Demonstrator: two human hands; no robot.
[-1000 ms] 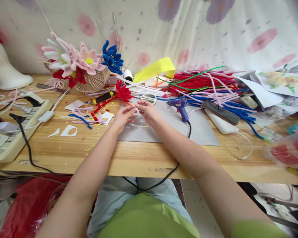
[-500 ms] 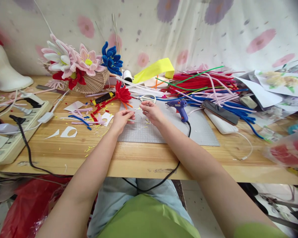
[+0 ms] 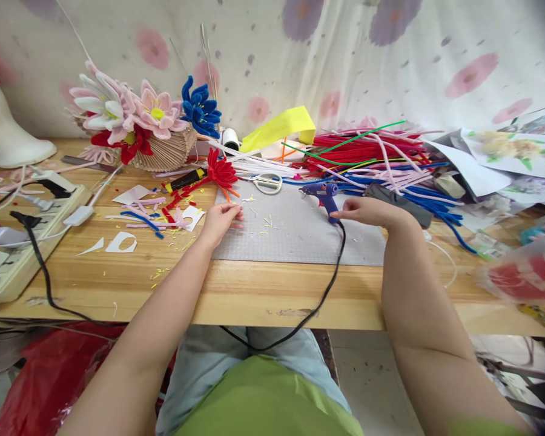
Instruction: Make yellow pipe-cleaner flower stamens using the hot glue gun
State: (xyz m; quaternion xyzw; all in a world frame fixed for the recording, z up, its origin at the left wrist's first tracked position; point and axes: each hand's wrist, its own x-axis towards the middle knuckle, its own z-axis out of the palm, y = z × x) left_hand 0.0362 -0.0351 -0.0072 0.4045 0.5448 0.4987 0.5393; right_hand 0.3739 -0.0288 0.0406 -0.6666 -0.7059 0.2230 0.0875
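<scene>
My left hand (image 3: 220, 224) hovers over the left side of a grey cutting mat (image 3: 300, 245), thumb and fingers pinched together. What it pinches is too small to make out. My right hand (image 3: 367, 212) is at the handle of a purple hot glue gun (image 3: 324, 197), its fingers closed on the grip. The gun lies on the mat, nozzle to the left, its black cord (image 3: 333, 272) running off the table's front edge. Between the hands are thin white and yellow snippets (image 3: 267, 223). Scissors (image 3: 267, 183) lie behind them, beside a red fuzzy-stem flower (image 3: 221, 171).
Pipe cleaners (image 3: 367, 151) are heaped at the back, with a dark phone (image 3: 399, 203) in front. To the left are offcuts (image 3: 145, 218), a power strip (image 3: 36, 242) and a basket (image 3: 170, 151) with fuzzy flowers. A yellow strip (image 3: 281, 128) stands behind the scissors.
My right hand has left the spot beside my left hand and moved right to the glue gun's handle. My left hand keeps its pinch in nearly the same place.
</scene>
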